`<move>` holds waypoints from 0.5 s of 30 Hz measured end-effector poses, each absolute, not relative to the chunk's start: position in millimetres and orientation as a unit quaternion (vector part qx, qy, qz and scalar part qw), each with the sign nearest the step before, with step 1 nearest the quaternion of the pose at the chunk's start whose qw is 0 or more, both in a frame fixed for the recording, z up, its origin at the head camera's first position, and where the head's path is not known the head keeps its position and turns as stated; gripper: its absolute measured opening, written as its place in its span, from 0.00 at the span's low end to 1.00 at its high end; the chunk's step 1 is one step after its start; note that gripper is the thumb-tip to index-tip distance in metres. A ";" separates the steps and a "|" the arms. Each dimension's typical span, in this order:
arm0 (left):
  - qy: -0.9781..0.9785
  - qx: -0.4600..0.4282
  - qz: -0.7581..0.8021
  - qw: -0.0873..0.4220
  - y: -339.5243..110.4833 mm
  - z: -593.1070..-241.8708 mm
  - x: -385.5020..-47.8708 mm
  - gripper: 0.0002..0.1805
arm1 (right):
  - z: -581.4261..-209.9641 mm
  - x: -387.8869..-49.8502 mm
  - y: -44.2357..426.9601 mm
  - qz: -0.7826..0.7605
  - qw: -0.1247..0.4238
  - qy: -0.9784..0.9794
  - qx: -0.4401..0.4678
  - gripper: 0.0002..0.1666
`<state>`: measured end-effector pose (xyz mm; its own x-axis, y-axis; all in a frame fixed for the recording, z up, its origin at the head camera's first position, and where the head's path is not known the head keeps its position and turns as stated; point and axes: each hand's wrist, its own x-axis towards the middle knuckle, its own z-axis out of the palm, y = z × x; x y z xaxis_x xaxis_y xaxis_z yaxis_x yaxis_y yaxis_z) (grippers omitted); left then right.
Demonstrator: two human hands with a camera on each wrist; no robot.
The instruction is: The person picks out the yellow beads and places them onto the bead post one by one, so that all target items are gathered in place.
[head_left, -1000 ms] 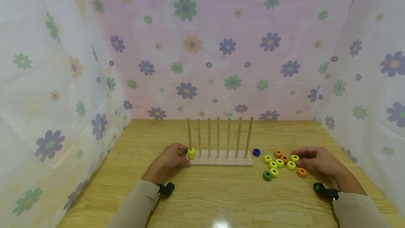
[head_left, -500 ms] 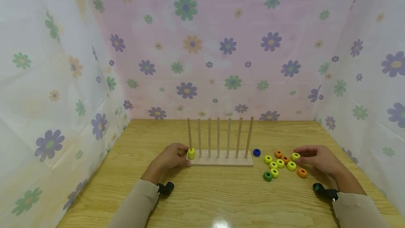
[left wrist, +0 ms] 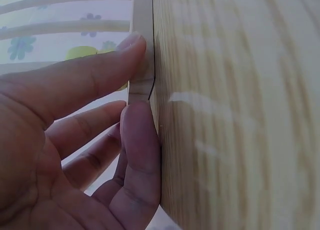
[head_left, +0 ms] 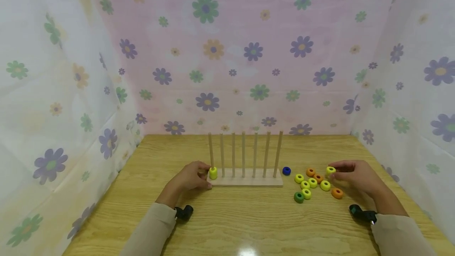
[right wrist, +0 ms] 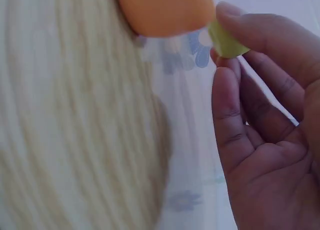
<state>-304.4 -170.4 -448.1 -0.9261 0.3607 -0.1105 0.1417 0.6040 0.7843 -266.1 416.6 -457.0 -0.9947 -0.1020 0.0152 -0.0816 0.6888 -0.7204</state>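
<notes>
A wooden peg stand (head_left: 245, 182) with a row of upright pegs stands mid-table in the head view. Yellow beads (head_left: 213, 174) sit at the bottom of its leftmost peg. My left hand (head_left: 190, 176) grips the left end of the base, its thumb along the front edge in the left wrist view. On the right, my right hand (head_left: 360, 176) pinches a yellow bead (right wrist: 228, 44) between thumb and fingertips, raised off the table. Just left of it lie several loose yellow beads (head_left: 313, 185) and an orange bead (head_left: 337, 195).
Two more orange beads (head_left: 311, 174) lie behind the yellow ones. A green bead (head_left: 298, 199) is at the front of the group, and a blue bead (head_left: 286, 172) lies close to the stand's right end. Flowered cloth walls (head_left: 227, 86) border the wooden table (head_left: 249, 216).
My right hand has lifted the yellow bead slightly up and away from the others. My left hand keeps its hold on the stand. The head view has shifted a little.
</notes>
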 end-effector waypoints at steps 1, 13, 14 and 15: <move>0.886 0.141 0.421 0.131 -170.6 -447.4 -304.6 0.40 | -455.6 -266.2 416.8 -0.391 0.007 0.919 -0.053 0.28; 0.887 0.132 0.416 0.154 -166.7 -447.7 -306.2 0.40 | -430.8 -262.6 405.8 -0.391 -0.057 0.916 -0.069 0.28; 0.888 0.131 0.414 0.154 -166.1 -447.2 -306.2 0.40 | -428.4 -263.5 404.6 -0.388 -0.060 0.917 -0.074 0.28; 0.888 0.130 0.413 0.153 -165.5 -446.3 -306.3 0.40 | -426.0 -264.6 403.3 -0.386 -0.060 0.917 -0.079 0.28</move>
<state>-306.3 -165.5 -446.3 -0.9191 0.3581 -0.1645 0.1046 0.6241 0.7743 -264.6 403.3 -426.0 -0.9804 -0.0983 0.1709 -0.1909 0.6898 -0.6984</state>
